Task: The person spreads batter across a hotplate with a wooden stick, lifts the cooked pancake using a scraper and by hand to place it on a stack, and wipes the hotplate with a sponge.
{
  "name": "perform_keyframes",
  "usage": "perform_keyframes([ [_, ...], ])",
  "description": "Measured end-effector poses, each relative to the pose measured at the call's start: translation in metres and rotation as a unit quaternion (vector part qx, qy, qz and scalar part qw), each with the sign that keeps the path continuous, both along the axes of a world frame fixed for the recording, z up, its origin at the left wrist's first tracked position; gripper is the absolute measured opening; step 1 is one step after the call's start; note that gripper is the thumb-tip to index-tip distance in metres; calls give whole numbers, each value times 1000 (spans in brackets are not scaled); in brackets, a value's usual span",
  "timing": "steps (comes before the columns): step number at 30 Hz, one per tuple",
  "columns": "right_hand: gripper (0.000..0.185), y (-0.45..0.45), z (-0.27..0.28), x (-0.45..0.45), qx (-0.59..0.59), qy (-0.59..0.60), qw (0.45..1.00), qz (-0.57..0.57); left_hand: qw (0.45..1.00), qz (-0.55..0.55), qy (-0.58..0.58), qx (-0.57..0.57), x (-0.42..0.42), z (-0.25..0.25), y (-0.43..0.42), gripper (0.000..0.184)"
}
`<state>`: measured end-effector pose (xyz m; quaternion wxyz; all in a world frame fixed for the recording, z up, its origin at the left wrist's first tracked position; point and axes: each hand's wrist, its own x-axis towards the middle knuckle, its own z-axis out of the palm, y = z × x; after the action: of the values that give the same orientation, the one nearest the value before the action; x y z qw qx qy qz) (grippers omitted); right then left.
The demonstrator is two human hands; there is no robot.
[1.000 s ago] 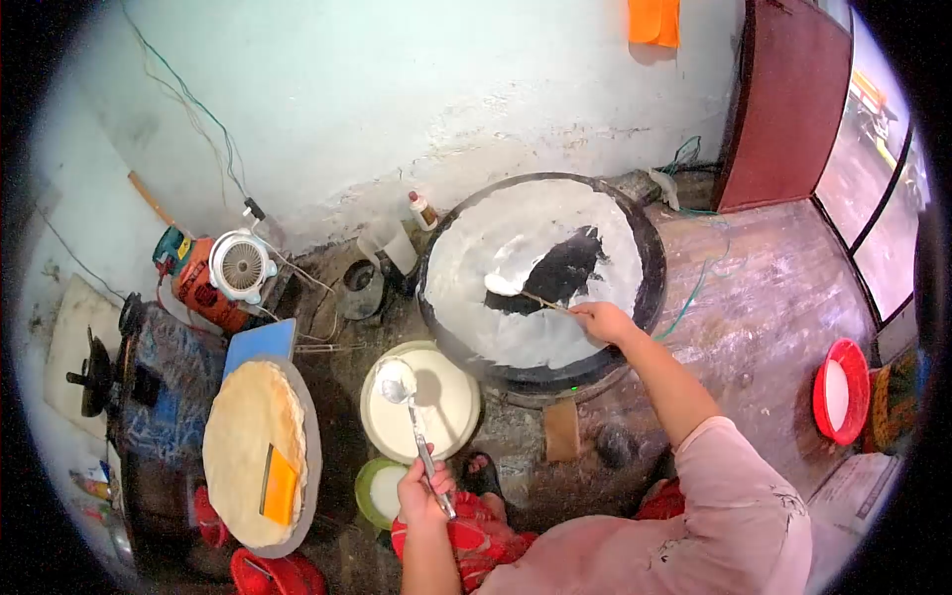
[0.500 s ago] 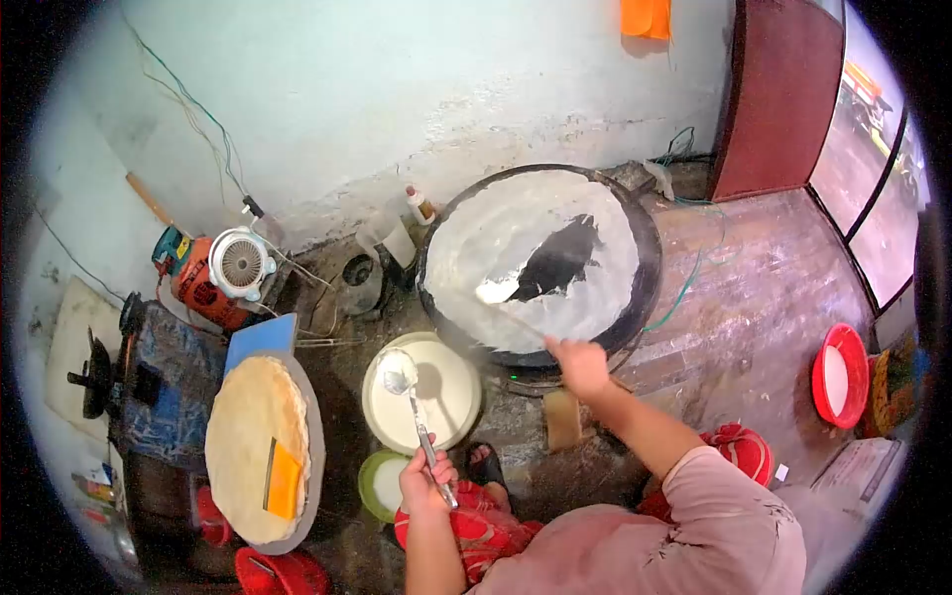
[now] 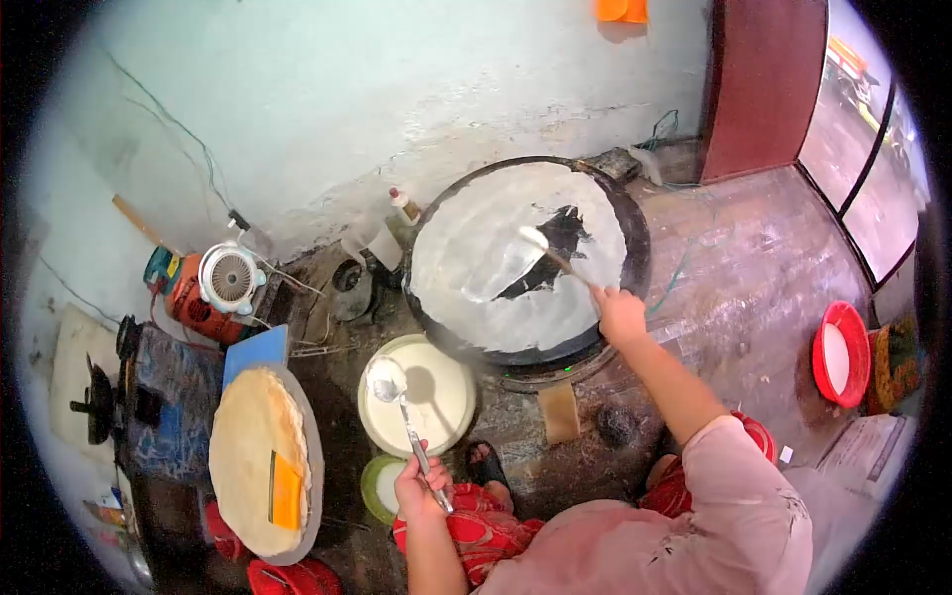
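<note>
My right hand [image 3: 621,315] is closed round the handle of a spreading tool [image 3: 566,264]. Its whitish head touches the white batter [image 3: 466,248] on a large round black griddle [image 3: 640,243], beside an irregular dark patch without batter. In my left hand [image 3: 421,488] is the handle of a metal ladle [image 3: 414,436]. The ladle's batter-coated bowl is over a wide tub of pale batter [image 3: 451,421], left of the griddle's near edge.
A stack of thin round flatbreads [image 3: 243,451] with an orange scraper [image 3: 287,490] lies at left. Behind it are a blue board [image 3: 256,352] and a blower [image 3: 231,278]. A green bowl [image 3: 377,489] sits near my left hand; a red basin [image 3: 840,355] stands at right.
The spreading tool moved left, then back up and right across the griddle. Batter now covers part of the dark patch, which is smaller. My left hand keeps the ladle over the tub.
</note>
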<state>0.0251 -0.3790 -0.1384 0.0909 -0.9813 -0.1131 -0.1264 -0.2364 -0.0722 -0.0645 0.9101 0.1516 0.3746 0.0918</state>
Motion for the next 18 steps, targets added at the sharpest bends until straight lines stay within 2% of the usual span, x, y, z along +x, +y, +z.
perform_keyframes([
  [4,39,10,-1,-7,245,39,968,-35,1000,-9,0,-1,2,-7,4,27],
  [5,40,13,-2,-20,226,30,973,21,1000,-10,-2,-11,1,-8,4,26],
  [6,42,11,13,-30,150,51,985,70,1000,-11,-4,-20,2,-9,5,25],
  [8,42,-7,-7,-11,48,25,998,38,1000,-8,-4,-23,2,-9,3,26],
  [9,44,-14,-3,5,-7,56,998,-16,1000,-9,-1,-20,3,-9,3,26],
  [13,40,-28,11,14,79,12,995,-62,999,-14,4,-34,3,-13,7,26],
  [15,41,-14,-3,-9,187,53,975,-106,1000,-9,8,-21,6,-5,0,28],
  [16,42,-7,-16,-26,223,7,972,-69,1000,-1,13,-7,7,-3,-2,30],
  [18,43,1,-6,-45,125,40,990,48,1000,-5,5,-29,9,-6,1,27],
])
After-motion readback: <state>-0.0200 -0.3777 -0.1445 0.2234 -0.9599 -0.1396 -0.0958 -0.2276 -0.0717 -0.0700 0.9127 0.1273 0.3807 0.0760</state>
